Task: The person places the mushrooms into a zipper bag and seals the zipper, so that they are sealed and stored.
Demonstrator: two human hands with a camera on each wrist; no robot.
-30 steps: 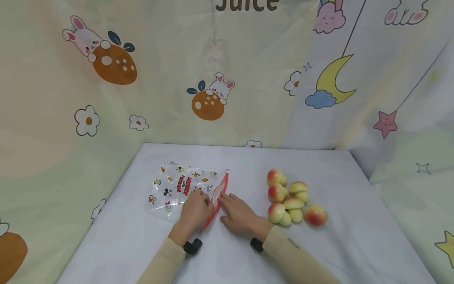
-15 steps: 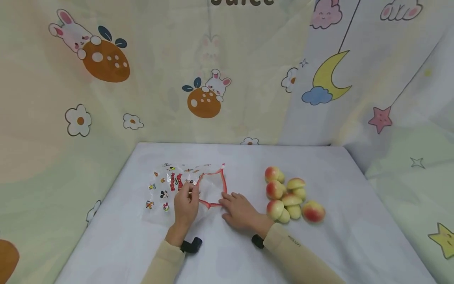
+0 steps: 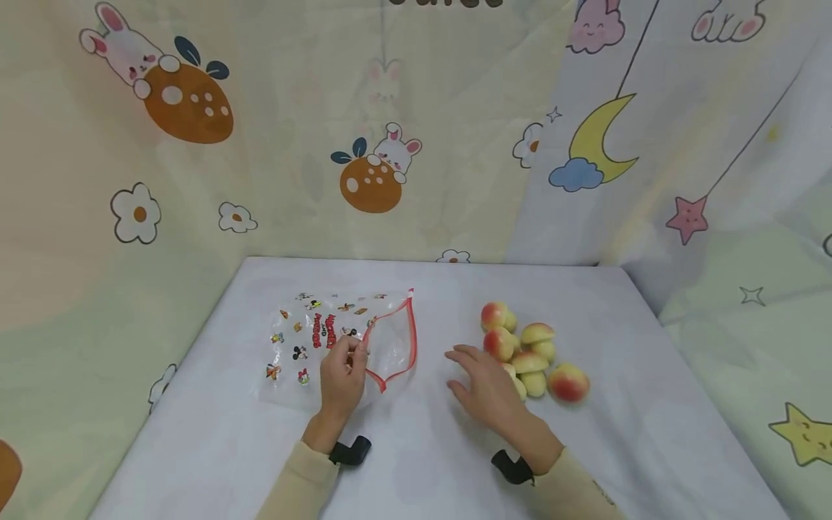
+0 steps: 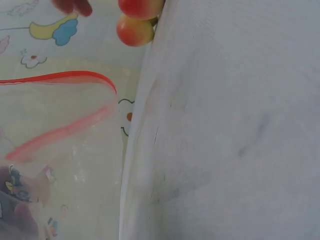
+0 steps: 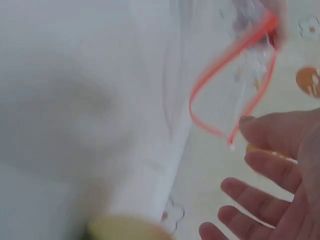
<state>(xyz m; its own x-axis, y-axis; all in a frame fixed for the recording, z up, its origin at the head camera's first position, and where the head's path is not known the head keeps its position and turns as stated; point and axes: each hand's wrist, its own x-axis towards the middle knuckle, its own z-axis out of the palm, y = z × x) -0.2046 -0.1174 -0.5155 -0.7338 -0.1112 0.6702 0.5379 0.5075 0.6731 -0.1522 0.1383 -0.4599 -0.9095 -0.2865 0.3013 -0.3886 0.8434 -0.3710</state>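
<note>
The left hand [image 3: 342, 375] is at the bag [image 3: 308, 343], thumb and fingertips pinching the clear film at the left lip of its mouth. The right hand [image 3: 490, 393] is to the right of the bag, clear of it, fingers spread and holding nothing; it partly covers one piece in the group of mushrooms [image 3: 499, 344], and whether it touches that piece I cannot tell. The two hands are well apart. The bag lies on its side, transparent, with cartoon figures and red lettering on its face; its red rim [image 3: 413, 339] stands parted, the mouth turned to the right. The mushrooms, six by count, pale yellow with red blushes, are to the right of the bag; five are bunched close together, while the sixth [image 3: 570, 383], redder on top, sits just beside them, farthest from the bag. Nearer the person than the bag are two beige sleeves [image 3: 299, 480], with a black unit [image 3: 351, 451] at each wrist. Under the bag is a table [image 3: 442, 289] covered in white cloth. Beyond the bag hangs a backdrop [image 3: 455, 108] printed with rabbits on orange fruit, flowers, a yellow moon on a blue cloud and stars.
</note>
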